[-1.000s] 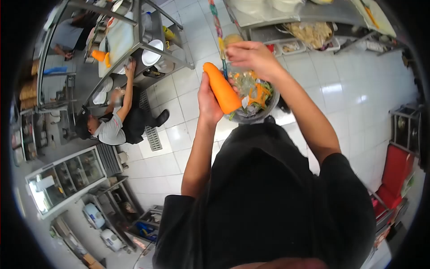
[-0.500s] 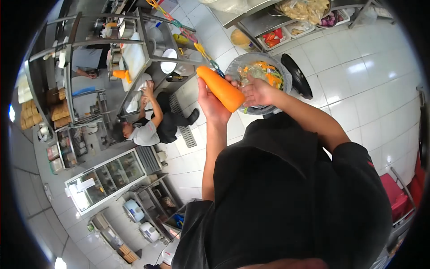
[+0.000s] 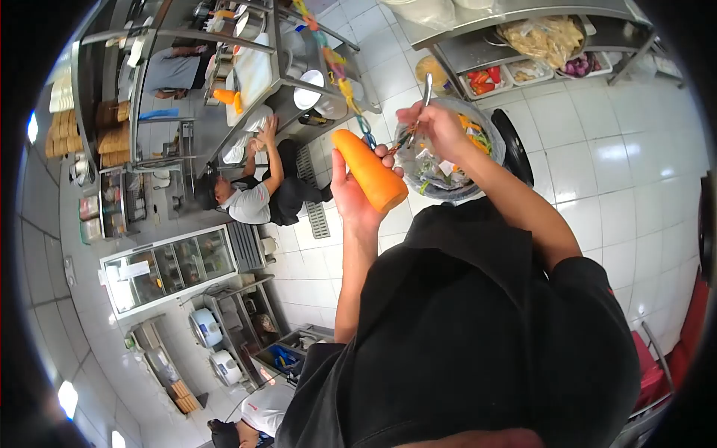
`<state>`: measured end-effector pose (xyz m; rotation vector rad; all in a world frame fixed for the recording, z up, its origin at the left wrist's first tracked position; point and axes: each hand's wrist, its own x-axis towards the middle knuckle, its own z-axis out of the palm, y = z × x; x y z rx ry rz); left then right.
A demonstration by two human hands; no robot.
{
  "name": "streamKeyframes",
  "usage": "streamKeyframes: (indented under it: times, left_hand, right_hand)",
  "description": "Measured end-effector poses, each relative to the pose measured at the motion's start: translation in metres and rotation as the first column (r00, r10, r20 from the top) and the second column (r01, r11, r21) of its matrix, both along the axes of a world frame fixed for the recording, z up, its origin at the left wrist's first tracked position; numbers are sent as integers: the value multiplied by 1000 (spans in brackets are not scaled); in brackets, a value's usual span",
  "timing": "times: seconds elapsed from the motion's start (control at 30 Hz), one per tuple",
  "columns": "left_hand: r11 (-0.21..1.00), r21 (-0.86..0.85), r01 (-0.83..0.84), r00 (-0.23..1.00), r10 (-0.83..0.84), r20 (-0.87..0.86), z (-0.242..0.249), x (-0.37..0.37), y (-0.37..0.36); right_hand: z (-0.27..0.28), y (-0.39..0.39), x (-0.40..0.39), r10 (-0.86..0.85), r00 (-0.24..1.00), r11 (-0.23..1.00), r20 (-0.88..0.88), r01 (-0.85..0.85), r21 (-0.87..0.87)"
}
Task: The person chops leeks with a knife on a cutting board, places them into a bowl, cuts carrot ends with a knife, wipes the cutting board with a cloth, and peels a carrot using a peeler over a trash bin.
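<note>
My left hand (image 3: 358, 198) grips a large, smooth orange carrot (image 3: 370, 172), its narrow tip up to the left and its broad end down to the right. My right hand (image 3: 441, 133) is closed on a slim metal tool (image 3: 428, 88), apparently a peeler; its blade does not show clearly. A chain of coloured cords and links (image 3: 347, 93) hangs down to my hands, where a reddish cord runs between them. Just beyond and below my right hand stands a plastic-lined bin (image 3: 489, 119) with orange and green vegetable scraps inside.
A round black lid (image 3: 514, 149) leans beside the bin. To the left, a co-worker (image 3: 250, 201) bends at a metal counter (image 3: 276, 56) holding a white board (image 3: 252, 71) and carrots. A low shelf (image 3: 463, 63) at upper right carries vegetable trays. Another person (image 3: 261, 411) is at the bottom.
My right hand has gone from open fingers beside the carrot to a raised grip on the metal peeler. The carrot stays in my left hand. The view has shifted slightly; a person has appeared at the bottom.
</note>
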<state>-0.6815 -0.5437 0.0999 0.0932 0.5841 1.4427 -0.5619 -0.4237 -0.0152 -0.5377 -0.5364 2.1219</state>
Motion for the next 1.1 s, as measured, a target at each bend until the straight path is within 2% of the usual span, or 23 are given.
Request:
streamKeyframes:
  times: [0.03,0.07,0.17,0.33,0.47,0.57,0.67,0.73,0.8,0.87,0.93,1.03,1.1]
  left_hand:
    - [1000,-7,-1,1000,1,16,0,-3,-1]
    - [1000,-17,-3,999,4,54,-1,-8,-3]
    - [999,-35,11,988,-6,151,-9,-19,-5]
    - [1000,8,30,984,-31,174,4,-47,-4]
    - [994,57,92,959,-104,262,9,-73,7]
    - [983,79,169,956,-182,231,6,-87,12]
    - [971,62,233,957,-240,165,2,-98,10]
    - [964,20,266,959,-266,100,2,-105,10]
    - [964,-123,236,971,-227,77,-9,-113,8]
    - [947,-220,233,970,-211,121,-27,-117,6]
    - [948,-221,231,972,-217,85,-36,-107,3]
    - [957,-204,208,978,-200,58,-59,-92,6]
    - [961,-236,145,989,-147,9,-60,-77,6]
  right_hand:
    - [7,1,1,-61,996,989,67,51,135]
    - [13,0,1,-139,990,989,-14,139,56]
    - [24,-7,-1,-105,994,993,-2,105,55]
    - [36,-38,4,160,969,973,187,-187,139]
    - [59,-65,8,279,951,954,131,-290,73]
    - [62,-77,-2,327,945,941,-22,-323,106]
    - [67,-85,-10,260,951,965,-167,-260,25]
    - [73,-90,-8,206,964,978,-167,-196,74]
    - [78,-93,-2,189,965,973,-183,-159,167]
    - [103,-99,-9,19,995,996,-94,-11,91]
    - [119,-100,-21,-118,993,991,-30,119,56]
    - [108,-93,-35,-117,988,973,-100,134,185]
    - [109,-95,-40,-123,991,976,-46,129,176]
